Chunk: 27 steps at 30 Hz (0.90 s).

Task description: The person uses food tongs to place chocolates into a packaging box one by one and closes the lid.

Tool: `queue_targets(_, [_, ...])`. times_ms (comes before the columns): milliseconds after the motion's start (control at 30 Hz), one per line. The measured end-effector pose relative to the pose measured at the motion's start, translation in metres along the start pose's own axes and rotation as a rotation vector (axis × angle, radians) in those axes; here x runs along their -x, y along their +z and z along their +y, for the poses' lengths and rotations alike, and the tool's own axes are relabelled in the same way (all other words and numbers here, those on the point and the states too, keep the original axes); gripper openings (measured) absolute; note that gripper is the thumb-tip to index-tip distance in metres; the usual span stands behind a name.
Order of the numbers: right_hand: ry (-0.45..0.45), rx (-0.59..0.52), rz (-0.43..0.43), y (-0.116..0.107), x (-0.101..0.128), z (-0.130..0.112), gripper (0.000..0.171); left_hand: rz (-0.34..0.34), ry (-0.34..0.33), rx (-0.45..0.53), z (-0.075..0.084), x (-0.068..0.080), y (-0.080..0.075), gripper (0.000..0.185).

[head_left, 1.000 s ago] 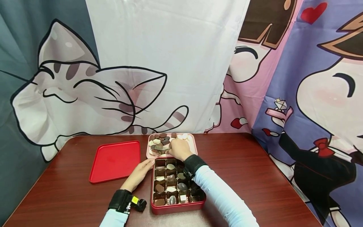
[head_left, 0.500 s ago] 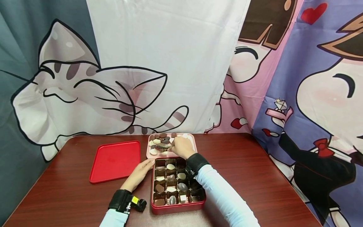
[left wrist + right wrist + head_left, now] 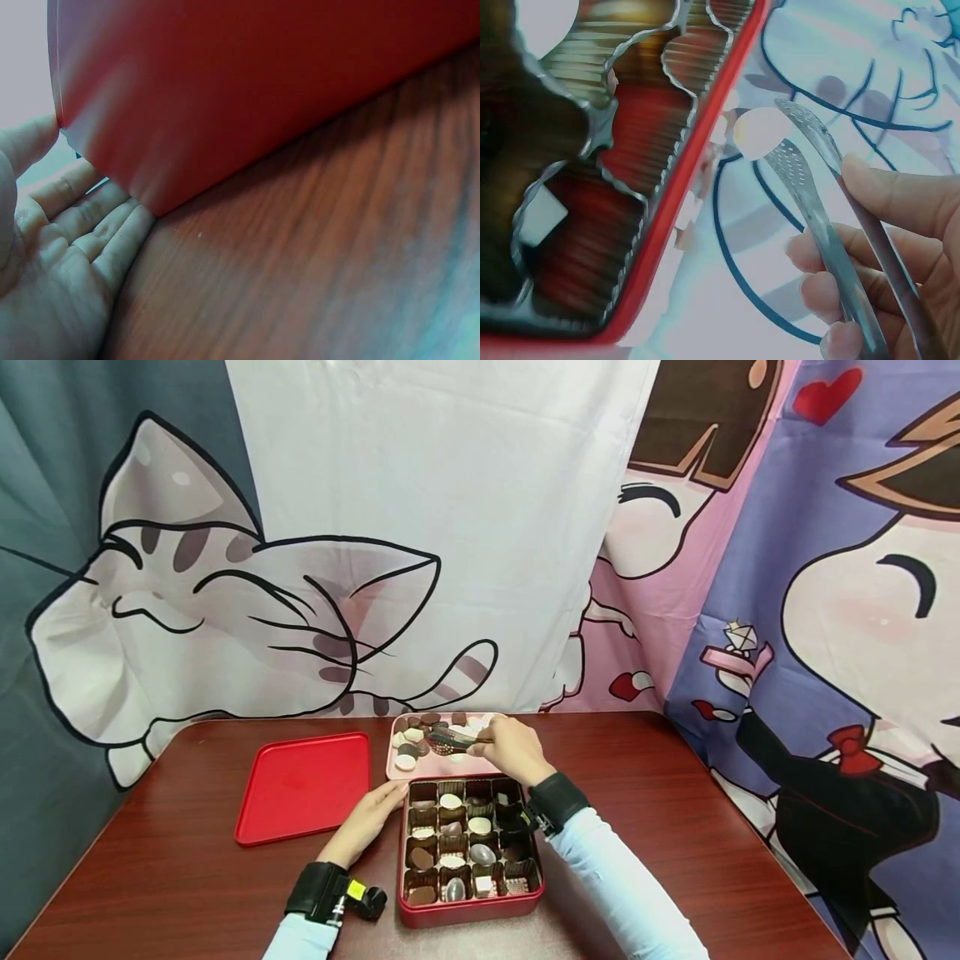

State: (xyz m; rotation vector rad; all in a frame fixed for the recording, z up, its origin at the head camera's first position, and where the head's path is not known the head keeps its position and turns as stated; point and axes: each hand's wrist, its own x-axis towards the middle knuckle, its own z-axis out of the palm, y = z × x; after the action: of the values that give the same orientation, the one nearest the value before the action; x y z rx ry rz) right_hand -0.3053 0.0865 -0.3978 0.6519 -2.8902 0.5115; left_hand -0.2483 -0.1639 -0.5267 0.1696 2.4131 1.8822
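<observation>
My right hand (image 3: 512,749) grips metal tongs (image 3: 453,741) over the pink tray (image 3: 433,769) of loose chocolates. In the right wrist view the fingers (image 3: 889,196) curl round both perforated arms of the tongs (image 3: 810,180). A white oval piece (image 3: 760,132) shows by the tong tips; I cannot tell if it is clamped. My left hand (image 3: 369,820) rests with straight fingers against the far left corner of the red box (image 3: 471,910). The box's paper cups hold several chocolates. In the left wrist view the left hand (image 3: 71,259) touches the red box wall (image 3: 247,97).
A red lid (image 3: 303,787) lies flat on the dark wooden table (image 3: 675,827), left of the tray. Cartoon curtains hang close behind the table's far edge. Bare wood lies to the right of the box and tray.
My right hand has moved right and slightly up with the tongs, from the tray's front left toward its middle. The left hand stays at the box corner.
</observation>
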Motion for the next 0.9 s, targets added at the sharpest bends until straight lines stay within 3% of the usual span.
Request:
queue_targets(300, [-0.042,-0.056,0.103,-0.025,0.048,0.009,0.012,-0.001,0.004,-0.017,0.002,0.001,-0.001,0.046])
queue_targets(433, [-0.031,-0.081,0.135,-0.031,0.069,0.014,0.019,-0.005,0.003,-0.014,0.001,0.001,-0.001,0.046])
queue_targets(900, [-0.059,-0.122,0.091,-0.050,0.144,0.029,0.019,-0.009,0.002,-0.012,0.000,-0.001,-0.001,0.048])
